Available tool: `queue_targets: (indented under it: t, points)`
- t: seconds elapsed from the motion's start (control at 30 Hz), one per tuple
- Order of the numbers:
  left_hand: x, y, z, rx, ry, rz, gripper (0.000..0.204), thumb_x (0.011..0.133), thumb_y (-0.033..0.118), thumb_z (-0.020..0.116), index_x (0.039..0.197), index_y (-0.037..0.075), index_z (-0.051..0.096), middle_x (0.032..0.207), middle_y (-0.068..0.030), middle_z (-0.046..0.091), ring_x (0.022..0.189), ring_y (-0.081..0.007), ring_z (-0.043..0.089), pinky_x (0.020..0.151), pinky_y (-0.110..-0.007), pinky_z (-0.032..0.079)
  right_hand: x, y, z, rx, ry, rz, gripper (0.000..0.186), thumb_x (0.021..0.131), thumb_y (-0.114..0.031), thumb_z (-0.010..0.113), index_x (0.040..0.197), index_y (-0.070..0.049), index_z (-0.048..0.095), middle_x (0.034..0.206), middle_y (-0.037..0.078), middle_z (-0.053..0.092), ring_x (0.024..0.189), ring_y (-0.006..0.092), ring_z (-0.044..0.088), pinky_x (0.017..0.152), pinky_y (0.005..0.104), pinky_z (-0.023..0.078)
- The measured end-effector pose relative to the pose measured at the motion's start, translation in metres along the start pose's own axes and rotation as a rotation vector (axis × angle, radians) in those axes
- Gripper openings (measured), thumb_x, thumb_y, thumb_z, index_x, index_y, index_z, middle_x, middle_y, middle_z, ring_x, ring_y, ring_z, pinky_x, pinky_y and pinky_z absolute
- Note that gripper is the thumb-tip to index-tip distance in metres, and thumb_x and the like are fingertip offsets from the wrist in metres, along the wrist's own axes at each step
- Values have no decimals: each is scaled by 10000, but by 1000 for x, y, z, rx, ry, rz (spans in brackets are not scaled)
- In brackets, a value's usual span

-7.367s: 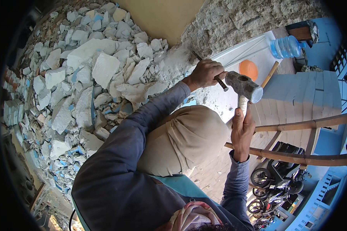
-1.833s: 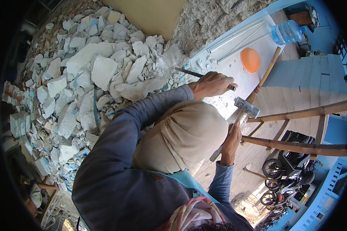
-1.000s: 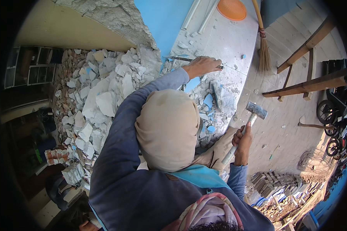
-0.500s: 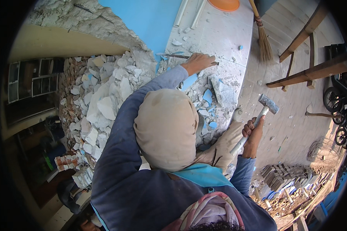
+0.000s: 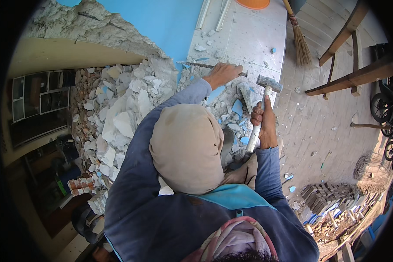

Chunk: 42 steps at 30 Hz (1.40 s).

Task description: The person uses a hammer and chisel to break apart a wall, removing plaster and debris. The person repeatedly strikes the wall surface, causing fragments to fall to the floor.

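Observation:
My left hand [image 5: 222, 73] grips a dark metal chisel rod [image 5: 196, 64] lying nearly level, its left tip against the broken edge beside the blue wall [image 5: 157, 22]. My right hand [image 5: 263, 120] is closed round the pale handle of a hammer [image 5: 269, 83], whose metal head is raised just right of the chisel's end. Beneath both hands lie broken plaster and blue-painted chips [image 5: 236, 109]. My cloth-covered knee [image 5: 185, 146] fills the middle of the view.
A rubble heap [image 5: 122, 118] lies at left, with a dark window opening beyond. At top are white strips [image 5: 202, 15], an orange bowl [image 5: 252, 3] and a straw broom [image 5: 300, 39]. A wooden ladder-like frame [image 5: 349, 82], motorbikes [image 5: 382, 111] and stacked slabs [image 5: 321, 198] stand at right.
My right hand has swung the hammer up and leftward, toward the chisel's end. My left hand stays on the chisel. The view has turned markedly since the oldest frames.

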<state>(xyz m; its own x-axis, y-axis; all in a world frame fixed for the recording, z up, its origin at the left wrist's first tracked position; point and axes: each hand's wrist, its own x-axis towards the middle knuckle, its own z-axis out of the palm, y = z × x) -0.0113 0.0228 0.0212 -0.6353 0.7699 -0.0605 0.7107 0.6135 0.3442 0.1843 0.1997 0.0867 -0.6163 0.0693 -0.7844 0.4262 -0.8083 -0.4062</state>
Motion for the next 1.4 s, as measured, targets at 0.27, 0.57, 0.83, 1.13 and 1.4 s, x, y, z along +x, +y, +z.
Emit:
queue_targets:
  t: [0.27, 0.57, 0.83, 1.13, 1.4]
  points:
    - [-2, -3, 7, -24, 19, 35, 153, 965, 204, 633, 996, 62, 585, 846, -177, 677, 809, -419, 703, 682, -536, 533, -17, -77, -29, 410, 347, -569, 457, 1088, -529, 519, 868, -144, 408, 643, -44, 353, 494, 71, 349, 418, 239, 326]
    - [-24, -1, 18, 79, -50, 4, 128, 921, 142, 636, 1018, 61, 618, 856, -189, 709, 830, -409, 725, 683, -517, 549, -15, 3, 15, -96, -133, -31, 447, 1062, -547, 581, 909, -133, 512, 611, -61, 392, 424, 35, 344, 331, 214, 301]
    - [-25, 2, -24, -118, 115, 46, 207, 980, 322, 707, 1004, 119, 672, 738, -128, 698, 700, -332, 719, 614, -480, 554, -53, -98, -33, 184, 158, -509, 419, 1076, -486, 574, 894, -122, 475, 621, -66, 372, 457, 29, 352, 364, 204, 313]
    - [-8, 18, -51, -85, 290, 148, 212, 956, 290, 744, 988, 103, 649, 753, -117, 715, 693, -330, 727, 595, -436, 571, -66, -81, -70, 285, 86, -378, 400, 1084, -453, 568, 862, -128, 491, 608, -65, 393, 432, 37, 353, 354, 211, 315]
    - [-7, 15, -61, -34, 187, 76, 223, 956, 283, 739, 1055, 111, 639, 802, -121, 730, 763, -324, 742, 643, -449, 582, -62, -65, -76, 274, 107, -308, 394, 1076, -462, 586, 901, -115, 519, 608, -62, 403, 433, 34, 360, 351, 208, 320]
